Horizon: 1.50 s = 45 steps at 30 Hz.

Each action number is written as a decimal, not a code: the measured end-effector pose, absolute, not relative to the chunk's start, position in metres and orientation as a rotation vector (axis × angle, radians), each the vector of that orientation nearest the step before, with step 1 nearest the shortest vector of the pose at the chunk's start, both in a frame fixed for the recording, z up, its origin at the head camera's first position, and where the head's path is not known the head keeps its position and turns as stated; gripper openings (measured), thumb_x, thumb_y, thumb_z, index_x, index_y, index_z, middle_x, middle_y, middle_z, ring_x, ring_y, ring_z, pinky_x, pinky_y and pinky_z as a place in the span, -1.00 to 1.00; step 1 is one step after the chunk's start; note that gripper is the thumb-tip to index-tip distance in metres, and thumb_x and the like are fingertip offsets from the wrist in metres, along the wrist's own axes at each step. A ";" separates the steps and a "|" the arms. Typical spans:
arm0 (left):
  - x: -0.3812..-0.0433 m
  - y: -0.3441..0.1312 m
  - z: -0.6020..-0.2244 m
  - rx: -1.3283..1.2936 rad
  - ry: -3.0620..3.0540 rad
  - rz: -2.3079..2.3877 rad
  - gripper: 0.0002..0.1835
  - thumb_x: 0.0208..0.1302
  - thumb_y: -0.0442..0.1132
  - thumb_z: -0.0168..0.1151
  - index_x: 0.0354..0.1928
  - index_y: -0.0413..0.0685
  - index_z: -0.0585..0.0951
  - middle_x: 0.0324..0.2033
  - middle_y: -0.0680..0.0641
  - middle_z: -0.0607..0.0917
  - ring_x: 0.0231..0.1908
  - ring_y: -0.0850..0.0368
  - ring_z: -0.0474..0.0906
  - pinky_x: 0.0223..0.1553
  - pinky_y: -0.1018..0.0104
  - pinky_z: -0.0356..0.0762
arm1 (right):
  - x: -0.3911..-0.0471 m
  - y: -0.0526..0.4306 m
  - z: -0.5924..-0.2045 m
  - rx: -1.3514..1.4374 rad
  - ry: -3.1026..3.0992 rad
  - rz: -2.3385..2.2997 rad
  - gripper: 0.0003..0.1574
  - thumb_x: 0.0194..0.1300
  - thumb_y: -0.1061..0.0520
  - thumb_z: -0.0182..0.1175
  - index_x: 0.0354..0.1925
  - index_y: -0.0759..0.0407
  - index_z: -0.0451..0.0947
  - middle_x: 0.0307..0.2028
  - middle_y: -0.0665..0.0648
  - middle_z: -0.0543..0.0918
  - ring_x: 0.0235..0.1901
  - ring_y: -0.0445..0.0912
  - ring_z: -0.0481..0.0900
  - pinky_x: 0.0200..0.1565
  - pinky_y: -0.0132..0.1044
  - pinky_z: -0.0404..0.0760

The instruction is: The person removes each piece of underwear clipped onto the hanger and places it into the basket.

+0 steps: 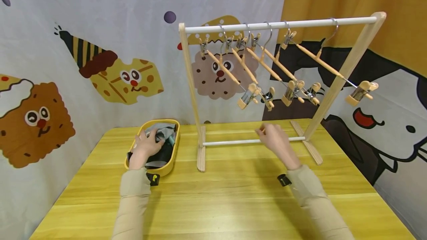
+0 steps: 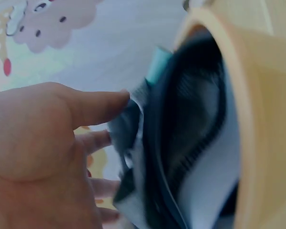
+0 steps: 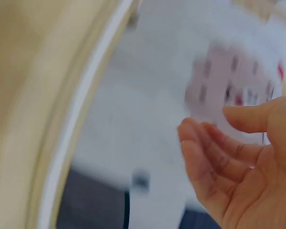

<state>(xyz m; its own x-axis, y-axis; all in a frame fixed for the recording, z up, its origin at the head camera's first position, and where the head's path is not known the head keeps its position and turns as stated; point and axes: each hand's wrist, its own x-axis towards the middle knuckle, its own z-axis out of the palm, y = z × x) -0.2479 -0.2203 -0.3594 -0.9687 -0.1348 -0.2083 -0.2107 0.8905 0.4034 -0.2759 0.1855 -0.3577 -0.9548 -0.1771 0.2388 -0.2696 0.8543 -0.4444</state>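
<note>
My left hand (image 1: 146,147) reaches into a yellow basket (image 1: 175,149) at the left of the table. Its thumb and spread fingers (image 2: 100,107) are right at a bunched grey cloth (image 1: 163,132), which lies on top of dark cloth (image 1: 164,155) in the basket. In the left wrist view a teal bit (image 2: 158,64) shows beside the grey cloth. My right hand (image 1: 275,138), fingers loosely bent and holding nothing, hovers near the lower bar (image 1: 233,142) of a small wooden rack, below the hangers.
The rack's white top bar (image 1: 310,23) carries several hangers with clips, such as the rightmost hanger (image 1: 318,60). A wooden foot (image 1: 201,158) stands between the basket and my right hand. Behind the wooden table (image 1: 217,203) hangs a cartoon-printed curtain (image 1: 133,3).
</note>
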 end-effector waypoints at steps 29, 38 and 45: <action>-0.255 -0.209 -0.383 -0.394 2.774 0.667 -0.08 0.31 -0.40 0.11 0.51 0.08 -0.23 0.34 -0.51 -0.55 0.20 -0.85 -0.39 0.13 -0.56 0.11 | -0.249 -0.071 -0.432 0.547 -2.876 1.782 -0.64 0.32 0.04 0.19 -0.48 0.29 0.65 -0.59 0.16 0.69 -0.59 -0.02 0.68 -0.52 -0.28 0.66; -0.261 -0.218 -0.396 -0.362 2.802 0.655 -0.12 0.31 -0.45 0.08 0.51 0.09 -0.17 0.35 -0.48 -0.52 0.22 -0.82 -0.40 0.10 -0.55 0.17 | -0.250 -0.073 -0.432 0.512 -2.900 1.813 -0.66 0.30 0.07 0.20 -0.45 0.32 0.64 -0.63 0.13 0.67 -0.60 -0.03 0.68 -0.52 -0.28 0.66; -0.256 -0.220 -0.396 -0.308 2.822 0.627 -0.11 0.30 -0.38 0.12 0.50 0.07 -0.17 0.34 -0.52 -0.49 0.19 -0.86 -0.32 0.18 -0.54 0.03 | -0.250 -0.071 -0.432 0.534 -2.898 1.850 -0.65 0.32 0.07 0.18 -0.45 0.34 0.64 -0.61 0.17 0.68 -0.56 0.02 0.69 -0.50 -0.25 0.67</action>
<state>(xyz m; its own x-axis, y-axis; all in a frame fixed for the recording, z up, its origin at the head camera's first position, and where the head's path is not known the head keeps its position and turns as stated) -0.2562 -0.2204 -0.3961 -0.9506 -0.1527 -0.2702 -0.2527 0.8862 0.3883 -0.2500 -0.0710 -0.4316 -0.8978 -0.4245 -0.1173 -0.0724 0.4050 -0.9115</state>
